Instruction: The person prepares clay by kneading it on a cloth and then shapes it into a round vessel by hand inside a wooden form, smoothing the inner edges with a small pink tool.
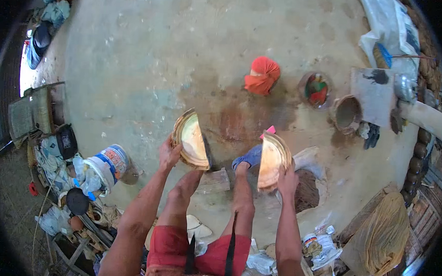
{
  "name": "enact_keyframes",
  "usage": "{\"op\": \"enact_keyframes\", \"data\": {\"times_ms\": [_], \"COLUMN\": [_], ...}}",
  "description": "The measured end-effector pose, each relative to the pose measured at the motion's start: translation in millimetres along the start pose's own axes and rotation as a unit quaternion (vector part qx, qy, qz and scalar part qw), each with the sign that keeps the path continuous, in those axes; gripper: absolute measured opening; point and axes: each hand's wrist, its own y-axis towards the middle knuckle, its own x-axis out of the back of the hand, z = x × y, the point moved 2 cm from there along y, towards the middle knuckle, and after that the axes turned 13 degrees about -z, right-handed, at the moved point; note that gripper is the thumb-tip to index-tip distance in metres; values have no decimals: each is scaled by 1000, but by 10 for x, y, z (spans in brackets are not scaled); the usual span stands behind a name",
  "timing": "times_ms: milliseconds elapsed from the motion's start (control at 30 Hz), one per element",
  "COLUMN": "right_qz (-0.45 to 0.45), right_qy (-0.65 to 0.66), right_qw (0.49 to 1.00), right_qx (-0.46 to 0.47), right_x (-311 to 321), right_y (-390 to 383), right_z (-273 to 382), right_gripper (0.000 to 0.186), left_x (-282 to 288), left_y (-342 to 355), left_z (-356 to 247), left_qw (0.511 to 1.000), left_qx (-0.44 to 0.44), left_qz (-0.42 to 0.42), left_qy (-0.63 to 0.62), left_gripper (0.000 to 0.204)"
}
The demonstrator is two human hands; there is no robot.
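My left hand (170,154) grips a half-round, layered, cream-and-brown piece (192,136), held over the floor with its straight side to the right. My right hand (287,177) grips a similar half-round tan piece (272,158), its straight side to the left, apart from the first. Behind it, a small pink object (268,129) lies on the floor near my foot in a blue shoe (247,157). Farther forward sits a bundle wrapped in red cloth (262,79). A low block (213,182) is between my legs, partly hidden by the left piece.
Right: a bowl with coloured contents (316,90), a round pot (347,114), a board (373,93), a hollow (308,190) in the floor and a draped brown cloth (376,236). Left: a white bucket (107,164), a black pan (76,201) and piled clutter. The pale floor (135,58) stretches ahead.
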Motion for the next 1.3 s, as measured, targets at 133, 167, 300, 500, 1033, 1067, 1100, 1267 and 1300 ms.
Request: {"op": "enact_keyframes", "data": {"times_ms": [133,167,300,500,1033,1067,1100,1267,1300], "right_qz": [55,33,-65,-3,-148,-139,-129,-138,-132], "right_qy": [-39,0,8,62,25,19,14,-14,-23], "right_qw": [996,994,982,997,969,971,973,973,970], "right_qx": [62,100,176,45,198,195,191,186,203], "right_x": [-1781,-2082,-3115,-3745,-4135,-4132,-4132,-4061,-4029], "right_y": [736,876,1453,1742,1759,1763,1753,1760,1797], "right_z": [263,160,-237,-302,-836,-854,-867,-923,-960], "right_gripper": [69,68,67,66,52,53,53,56,56], "left_x": [-616,-895,-1829,-2411,-3063,-3073,-3075,-3115,-3138], "left_y": [1231,1359,1932,2261,2108,2118,2120,2168,2190], "left_z": [590,850,1078,1210,1491,1479,1435,1378,1388], "left_qw": [994,994,989,980,917,914,917,915,905], "left_qx": [-106,-110,-137,-196,-384,-390,-378,-366,-388], "left_qz": [-11,-4,31,11,-77,-79,-73,-52,-58], "left_qy": [0,2,-53,19,83,80,108,164,163], "left_gripper": [67,67,70,69,56,56,54,52,48]}}
